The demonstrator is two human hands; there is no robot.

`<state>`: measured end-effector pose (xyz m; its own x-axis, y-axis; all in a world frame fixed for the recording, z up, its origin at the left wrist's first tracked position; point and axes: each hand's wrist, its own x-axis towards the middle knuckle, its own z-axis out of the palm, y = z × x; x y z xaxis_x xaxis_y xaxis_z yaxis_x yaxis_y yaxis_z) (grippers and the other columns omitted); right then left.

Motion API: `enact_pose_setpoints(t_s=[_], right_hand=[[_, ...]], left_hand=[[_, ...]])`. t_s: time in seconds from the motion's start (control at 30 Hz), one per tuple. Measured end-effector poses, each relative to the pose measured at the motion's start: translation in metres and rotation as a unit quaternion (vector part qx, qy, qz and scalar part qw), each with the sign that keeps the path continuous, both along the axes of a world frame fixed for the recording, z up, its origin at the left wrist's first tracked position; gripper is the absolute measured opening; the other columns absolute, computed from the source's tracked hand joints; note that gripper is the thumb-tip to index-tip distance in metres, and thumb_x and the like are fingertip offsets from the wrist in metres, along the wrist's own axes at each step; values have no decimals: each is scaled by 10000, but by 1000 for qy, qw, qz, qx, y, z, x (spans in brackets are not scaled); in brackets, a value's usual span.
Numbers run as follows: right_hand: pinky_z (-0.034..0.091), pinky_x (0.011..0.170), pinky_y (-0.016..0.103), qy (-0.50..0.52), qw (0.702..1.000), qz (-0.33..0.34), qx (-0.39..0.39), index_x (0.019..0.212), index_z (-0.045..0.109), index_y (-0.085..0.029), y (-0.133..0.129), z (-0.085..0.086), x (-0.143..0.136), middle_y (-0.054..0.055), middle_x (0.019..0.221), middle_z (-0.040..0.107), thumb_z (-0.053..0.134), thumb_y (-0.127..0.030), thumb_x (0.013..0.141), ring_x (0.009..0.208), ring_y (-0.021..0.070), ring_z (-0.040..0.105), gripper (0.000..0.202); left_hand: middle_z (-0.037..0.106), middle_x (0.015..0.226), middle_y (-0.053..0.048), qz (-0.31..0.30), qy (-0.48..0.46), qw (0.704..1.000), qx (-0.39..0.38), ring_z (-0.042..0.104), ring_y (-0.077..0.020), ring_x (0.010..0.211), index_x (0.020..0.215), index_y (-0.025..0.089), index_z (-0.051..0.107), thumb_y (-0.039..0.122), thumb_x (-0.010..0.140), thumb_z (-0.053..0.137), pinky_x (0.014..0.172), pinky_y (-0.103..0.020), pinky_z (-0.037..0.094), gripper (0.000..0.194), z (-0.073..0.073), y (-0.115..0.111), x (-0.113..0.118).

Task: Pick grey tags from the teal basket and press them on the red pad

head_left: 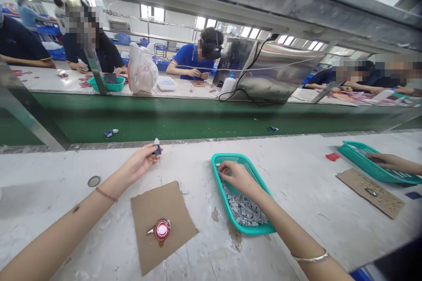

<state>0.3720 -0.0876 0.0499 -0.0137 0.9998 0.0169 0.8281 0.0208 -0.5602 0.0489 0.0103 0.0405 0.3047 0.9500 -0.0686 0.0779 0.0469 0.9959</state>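
My left hand (143, 160) is closed on a small dark blue plastic piece with a pale grey top (157, 146), held up near the far edge of the bench. Over the far end of a teal basket (216, 193) is my right hand (238, 177), its fingers pinched together. Whatever lies between those fingertips is hidden. Many small grey plastic parts (245, 208) fill the near half of the basket. Between my arms, a square of brown cardboard (145, 215) bears a small round dish of shiny red liquid (162, 230) with a thin pale tip sticking out at its left.
A metal bottle cap (94, 181) lies beside my left forearm. Beyond the bench edge, a green conveyor belt (191, 123) carries two small blue-and-grey pieces (110, 132). At right, a co-worker's hand (385, 160) reaches into another teal basket (358, 162), near a second cardboard (352, 180).
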Motion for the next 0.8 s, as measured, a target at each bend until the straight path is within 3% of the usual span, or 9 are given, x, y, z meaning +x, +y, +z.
enact_pose_setpoints(t_s=[0.17, 0.33, 0.47, 0.6, 0.8], right_hand=[[515, 754, 323, 53, 998, -9, 16, 825, 660, -178, -7, 1, -1, 71, 824, 697, 591, -269, 806, 796, 217, 654, 115], [544, 760, 369, 124, 989, -80, 6, 1039, 706, -183, -16, 5, 3, 92, 946, 728, 619, -406, 804, 826, 253, 687, 335], [564, 767, 387, 181, 974, -138, 20, 955, 711, -185, -31, 15, -10, 102, 937, 741, 646, -520, 782, 844, 277, 705, 382], [558, 799, 381, 244, 953, -170, 63, 816, 697, -194, -57, 17, -50, 102, 920, 732, 739, -491, 729, 911, 280, 685, 313], [522, 828, 387, 188, 969, -73, 145, 772, 667, -213, -94, -19, -130, 70, 889, 712, 657, -310, 839, 900, 237, 665, 118]], left_hand=[[692, 1131, -131, 13, -142, 973, -179, 679, -166, 796, 1016, 177, 598, 323, 824, 658, 688, -266, 553, 248, -2, -76, -42], [667, 1215, -130, 2, -160, 968, -192, 673, -222, 927, 1044, 201, 600, 418, 798, 697, 763, -312, 531, 343, -6, -116, -68], [656, 1222, -130, 6, -191, 959, -208, 629, -253, 1062, 976, 186, 582, 426, 792, 713, 908, -362, 489, 329, -13, -134, -75], [643, 1188, -84, 1, -210, 961, -181, 597, -253, 1101, 920, 196, 590, 422, 790, 718, 927, -357, 468, 290, -21, -141, -76], [631, 986, -22, -3, -219, 967, -128, 562, -173, 983, 886, 208, 612, 374, 805, 714, 871, -279, 453, 211, -32, -141, -78]])
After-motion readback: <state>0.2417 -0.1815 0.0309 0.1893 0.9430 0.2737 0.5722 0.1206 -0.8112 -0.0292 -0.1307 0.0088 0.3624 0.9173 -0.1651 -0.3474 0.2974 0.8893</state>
